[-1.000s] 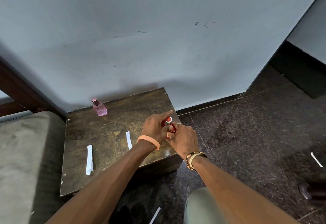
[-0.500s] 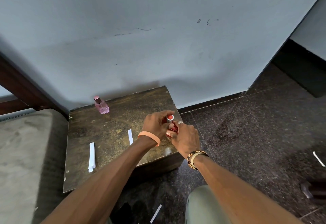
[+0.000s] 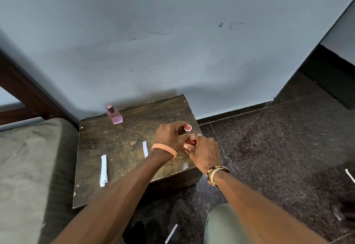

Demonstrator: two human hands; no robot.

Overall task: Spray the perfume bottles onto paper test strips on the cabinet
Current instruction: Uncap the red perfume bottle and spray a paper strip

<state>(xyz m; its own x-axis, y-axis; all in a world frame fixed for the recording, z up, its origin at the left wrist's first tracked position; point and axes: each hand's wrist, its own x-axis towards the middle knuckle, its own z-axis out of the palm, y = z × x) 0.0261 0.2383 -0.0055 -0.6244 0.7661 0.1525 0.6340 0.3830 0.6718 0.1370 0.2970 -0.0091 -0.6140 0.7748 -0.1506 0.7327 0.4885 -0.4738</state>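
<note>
Head view: near the right edge of the cabinet (image 3: pixel 115 147), the right hand (image 3: pixel 205 153) grips the upright red bottle (image 3: pixel 192 143) while the left hand (image 3: pixel 170 135) pinches its cap (image 3: pixel 188 128). The nearest paper strip (image 3: pixel 145 148) lies just left of the left hand, its long axis running away from the person.

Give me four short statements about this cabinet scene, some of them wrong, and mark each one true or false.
1. The left hand and the right hand both hold the red perfume bottle. True.
2. The pink perfume bottle lies on its side. False: it stands upright at the back left corner of the cabinet.
3. Two paper strips lie on the cabinet top: the left strip and the middle strip. True.
4. No paper is on the floor. False: a loose strip lies there.
</note>
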